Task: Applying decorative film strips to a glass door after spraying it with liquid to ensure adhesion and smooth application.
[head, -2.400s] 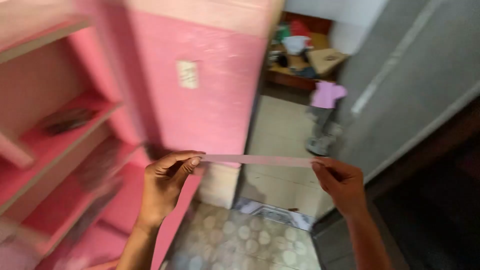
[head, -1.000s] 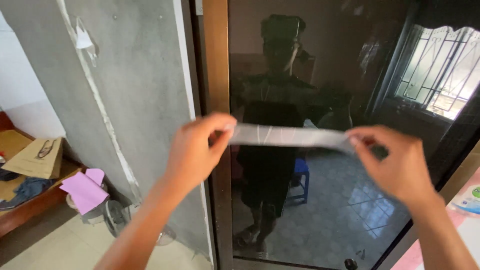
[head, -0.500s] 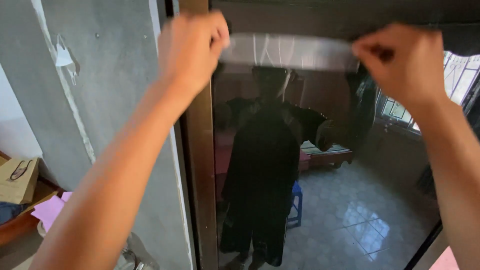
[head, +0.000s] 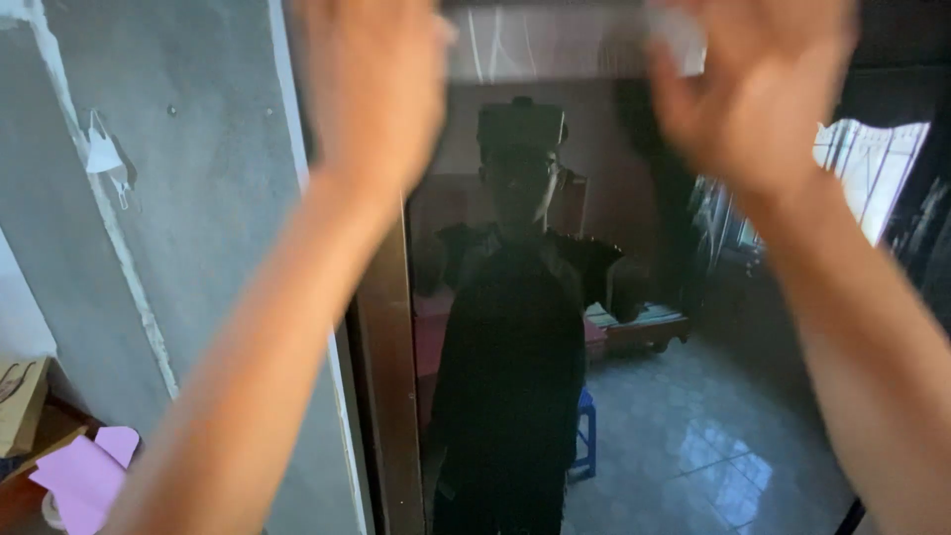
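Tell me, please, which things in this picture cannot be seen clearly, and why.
- Strip of clear tape, head view: motion-blurred; ends hidden behind both hands.
- Left hand and right hand: fingertips cut off by the top edge, so the grip is unclear.
- Dark glass door: reflections mask what is behind it.
- Wall: small white hanging item too small to identify.

- The left hand [head: 371,84] is motion-blurred; its fingertips are cut off by the top edge.
- The right hand [head: 758,84] is blurred too, fingertips out of frame, so neither grip can be made out.
- The pale strip [head: 565,45] between the hands is smeared; its ends vanish behind both hands and its upper edge meets the top of the frame.
- The dark glass pane [head: 654,396] shows only a dim, shadowed reflection of a person.
- A pink paper shape [head: 84,476] is partly hidden by the left forearm.
- A small white object on the grey wall [head: 104,159] is too small to identify.
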